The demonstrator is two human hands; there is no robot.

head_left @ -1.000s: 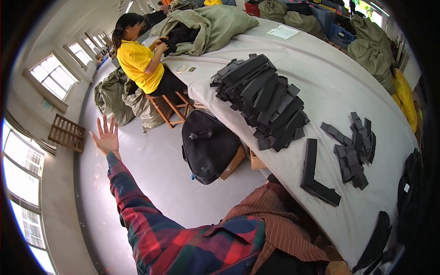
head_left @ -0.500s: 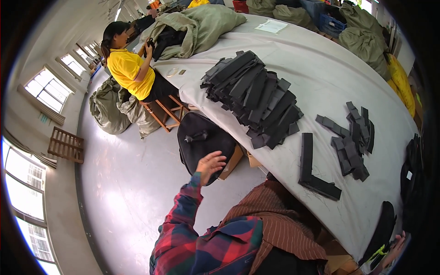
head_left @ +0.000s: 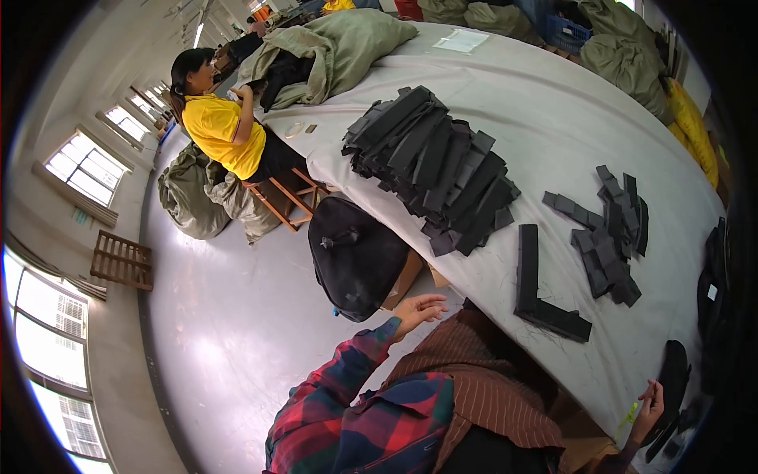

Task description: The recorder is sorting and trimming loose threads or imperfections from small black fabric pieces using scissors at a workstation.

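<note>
My left hand (head_left: 418,314) is raised over my lap beside the table's near edge, empty, its fingers stretched out and apart. At the lower right my right hand (head_left: 650,407) has curled fingers, with a small yellow-green thing (head_left: 632,412) showing against it that seems to be in its grip. Its kind is too small to make out. Right behind this hand lies a long black padded piece (head_left: 672,375). Two dark grey foam-like strips (head_left: 527,268) meet in an L on the white-covered table (head_left: 474,316). A loose bunch of such strips (head_left: 604,261) lies farther right.
A big pile of dark strips (head_left: 434,166) covers the table's middle. A black bag (head_left: 355,261) stands left of the table by a cardboard box (head_left: 404,280). Farther back, a person in yellow (head_left: 225,130) sits beside a green sack (head_left: 347,59). More black pieces (head_left: 713,276) hang at the right.
My left hand has moved right, away from the black bag. My right hand has come up and left into fuller view, and the yellow-green thing has shifted with it.
</note>
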